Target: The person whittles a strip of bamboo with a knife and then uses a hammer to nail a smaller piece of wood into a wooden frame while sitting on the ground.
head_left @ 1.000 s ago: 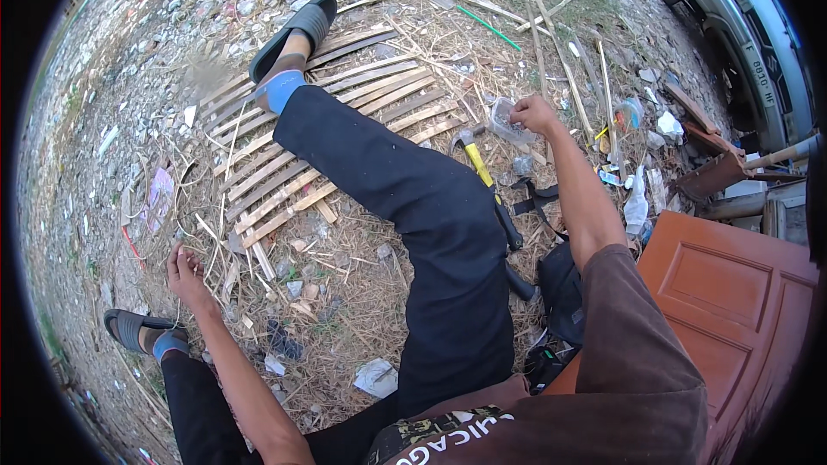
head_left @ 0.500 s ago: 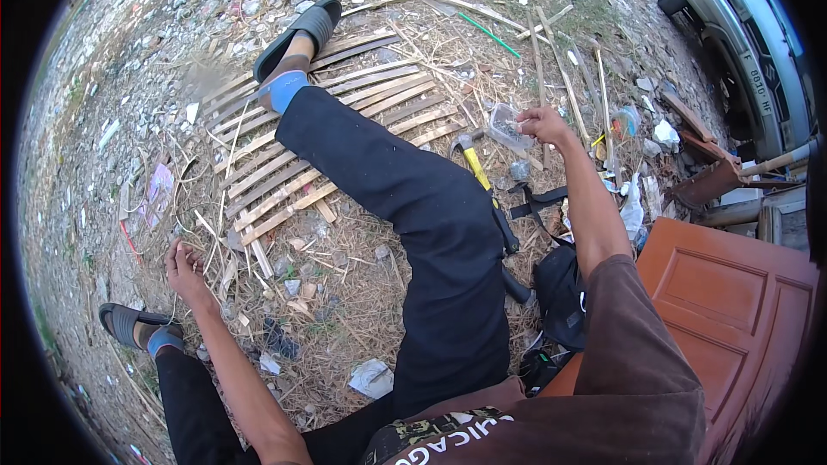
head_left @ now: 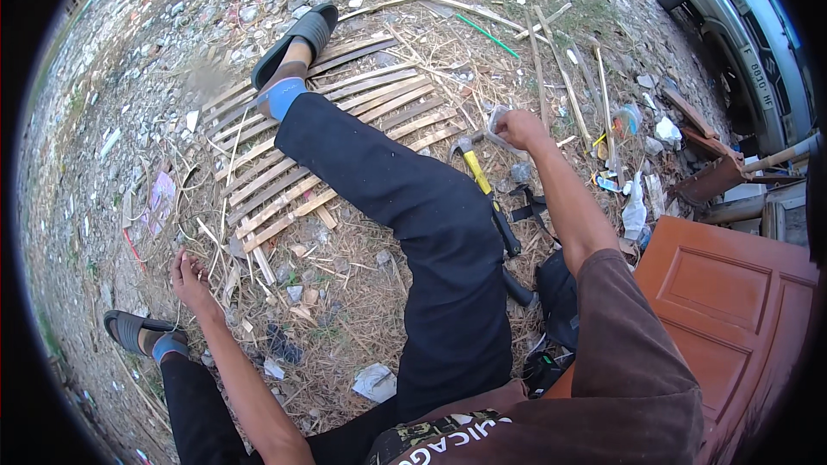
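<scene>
My left hand is low over the ground at the left, fingers curled together; anything in them is too small to make out. At the right, my right hand has its fingers bent down at a clear plastic container, covering its right part. The fingertips are hidden, so I cannot tell what they pinch. Just below the container lies a claw hammer with a yellow and black handle. Between my hands, a panel of spaced wooden slats lies flat, with my sandalled foot over its far part.
Loose wooden strips and a green stick lie beyond the container. A black bag and a brown panelled door are at my right. Farther off stands a parked vehicle. Stones, dry grass and litter cover the ground.
My right hand has shifted left over the container, which now looks tilted and is more covered. My left hand has moved slightly toward me, its fingers still curled.
</scene>
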Motion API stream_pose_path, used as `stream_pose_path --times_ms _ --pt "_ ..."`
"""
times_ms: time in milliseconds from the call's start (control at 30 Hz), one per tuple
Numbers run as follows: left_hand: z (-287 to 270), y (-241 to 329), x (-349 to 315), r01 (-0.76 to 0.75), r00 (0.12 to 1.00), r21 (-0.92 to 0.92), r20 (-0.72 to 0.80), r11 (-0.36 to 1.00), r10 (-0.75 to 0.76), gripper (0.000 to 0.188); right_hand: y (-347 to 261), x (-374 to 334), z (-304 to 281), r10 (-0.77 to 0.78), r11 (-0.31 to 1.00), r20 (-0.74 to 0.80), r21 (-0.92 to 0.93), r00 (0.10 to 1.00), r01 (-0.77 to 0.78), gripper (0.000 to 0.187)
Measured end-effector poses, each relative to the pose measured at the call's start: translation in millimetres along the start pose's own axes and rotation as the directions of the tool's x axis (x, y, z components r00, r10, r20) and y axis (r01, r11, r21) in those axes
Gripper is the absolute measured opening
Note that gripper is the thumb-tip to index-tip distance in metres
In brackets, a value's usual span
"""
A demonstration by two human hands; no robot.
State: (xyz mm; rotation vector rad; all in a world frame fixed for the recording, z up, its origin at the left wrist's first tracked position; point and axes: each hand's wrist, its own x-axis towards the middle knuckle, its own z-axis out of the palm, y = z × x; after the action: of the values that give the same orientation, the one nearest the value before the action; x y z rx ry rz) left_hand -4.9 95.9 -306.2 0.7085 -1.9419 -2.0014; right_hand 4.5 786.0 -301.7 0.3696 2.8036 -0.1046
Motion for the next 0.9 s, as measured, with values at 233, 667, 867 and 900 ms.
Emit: stream_pose_path --times_ms 233,667,867,900 --pt "-1 -3 -2 -0.004 1.0 0.031 -0.02 1.0 0.004 0.024 5 14 5 -0.031 0.999 0.055 0.046 0.998 0.029 0.02" --pt "-1 -4 -4 0.015 1.0 0.003 -0.02 1.0 -0.015 0.023 10 -4 -12 -0.045 0.99 -0.058 0.131 0.997 0.052 0.021" --pt "-4 -6 -4 0.012 1.0 -0.017 -0.004 1.0 -0.012 0.023 3 5 -10 -0.019 0.999 0.105 -0.048 0.994 0.024 0.027" --pt "-4 -5 -3 0.019 1.0 -0.019 -0.006 1.0 -0.019 0.023 5 7 -5 -0.067 0.997 0.04 -0.042 0.997 0.069 0.029"
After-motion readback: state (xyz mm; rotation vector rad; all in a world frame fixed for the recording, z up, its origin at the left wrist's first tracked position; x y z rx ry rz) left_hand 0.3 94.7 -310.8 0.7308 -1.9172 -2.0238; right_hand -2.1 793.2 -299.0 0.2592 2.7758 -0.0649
